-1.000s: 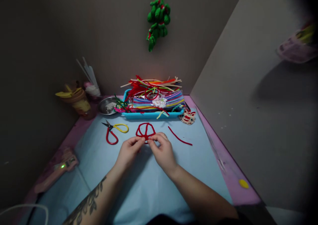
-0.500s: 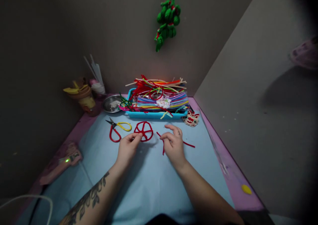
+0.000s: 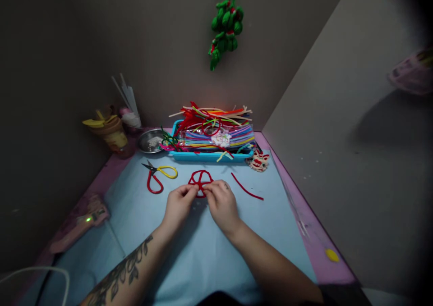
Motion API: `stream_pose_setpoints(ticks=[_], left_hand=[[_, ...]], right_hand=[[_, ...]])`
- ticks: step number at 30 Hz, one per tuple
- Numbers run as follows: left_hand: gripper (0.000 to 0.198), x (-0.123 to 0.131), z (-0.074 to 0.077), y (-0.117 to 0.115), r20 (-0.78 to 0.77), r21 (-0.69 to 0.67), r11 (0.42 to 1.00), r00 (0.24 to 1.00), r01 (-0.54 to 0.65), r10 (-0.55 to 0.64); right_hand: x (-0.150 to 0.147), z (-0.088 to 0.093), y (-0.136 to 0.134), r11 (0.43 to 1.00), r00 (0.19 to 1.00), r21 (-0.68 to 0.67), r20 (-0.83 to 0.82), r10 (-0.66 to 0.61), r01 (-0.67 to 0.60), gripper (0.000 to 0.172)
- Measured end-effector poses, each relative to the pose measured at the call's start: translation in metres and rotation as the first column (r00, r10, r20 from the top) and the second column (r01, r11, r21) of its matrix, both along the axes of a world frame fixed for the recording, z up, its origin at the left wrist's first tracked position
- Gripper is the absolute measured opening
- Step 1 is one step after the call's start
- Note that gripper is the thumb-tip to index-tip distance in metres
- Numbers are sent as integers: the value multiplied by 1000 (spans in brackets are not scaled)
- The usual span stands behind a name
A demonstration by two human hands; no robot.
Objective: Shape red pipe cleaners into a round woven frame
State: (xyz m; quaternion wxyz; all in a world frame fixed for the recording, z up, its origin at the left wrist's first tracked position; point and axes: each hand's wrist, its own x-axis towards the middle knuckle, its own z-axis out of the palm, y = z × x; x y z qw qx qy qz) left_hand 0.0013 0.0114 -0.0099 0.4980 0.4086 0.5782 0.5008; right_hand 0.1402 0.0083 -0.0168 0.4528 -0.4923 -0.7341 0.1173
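A red pipe-cleaner ring with spokes (image 3: pixel 200 178) lies on the light blue mat (image 3: pixel 209 252) in the middle. My left hand (image 3: pixel 179 204) pinches its near left edge, fingers closed. My right hand (image 3: pixel 219 202) pinches the near right edge, fingers closed too, the two thumbs almost touching. A loose red pipe-cleaner piece (image 3: pixel 246 187) lies just right of my right hand.
Red-and-yellow scissors (image 3: pixel 157 176) lie left of the ring. A blue tray (image 3: pixel 209 156) piled with coloured pipe cleaners stands behind, with a metal dish (image 3: pixel 151 141), cups (image 3: pixel 110 132) and a small red-white figure (image 3: pixel 259 160). A pink glue gun (image 3: pixel 79 222) lies at left. Grey walls close in.
My right hand, which had reached right with a short red piece half a second ago, has come back to the ring. Both hands pinch the ring again as they did one second ago.
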Motion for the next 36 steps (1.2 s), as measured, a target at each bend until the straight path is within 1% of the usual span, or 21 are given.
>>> stream_pose_setpoints(ticks=[2,4,7,9,14,17,20,26,29,32,34,36], left_hand=[[27,0,-1,0,-2,-2,1000,1000,15,-15],[25,0,-2,-1,-8,1,999,999,36,-36],[26,-1,-3,-1,-1,3,998,998,59,-59],[28,-1,-3,0,26,-5,999,998,50,-50],[32,0,2,0,119,-34,998,992,-49,52],[35,2,4,-1,144,-28,996,986,-84,87],[36,3,5,-3,141,-14,996,986,-89,90],[34,2,8,-5,129,2,995,986,-103,102],[32,3,9,-6,135,9,996,987,-92,90],[31,4,9,-6,136,13,997,988,-80,77],[30,4,9,-6,128,24,998,990,-66,62],[28,3,9,-6,114,40,998,993,-39,34]], right_hand=[[1,1,0,999,996,47,78,-30,27,22],[1,2,0,990,985,119,146,-89,72,24],[1,3,0,971,967,207,196,-164,123,22],[2,3,0,965,963,228,201,-179,132,20],[3,4,-3,954,975,261,125,-182,145,17],[-1,5,-5,969,985,218,100,-143,118,19],[-4,4,-6,979,991,179,74,-111,97,21],[-4,5,-6,982,994,152,-33,-108,111,21],[-4,5,-6,987,992,123,-71,-100,108,20],[-6,6,-5,996,986,35,-150,-78,85,20],[-7,6,-3,997,967,-61,-246,-66,53,18],[-7,5,-1,985,930,-174,-363,-64,0,15]])
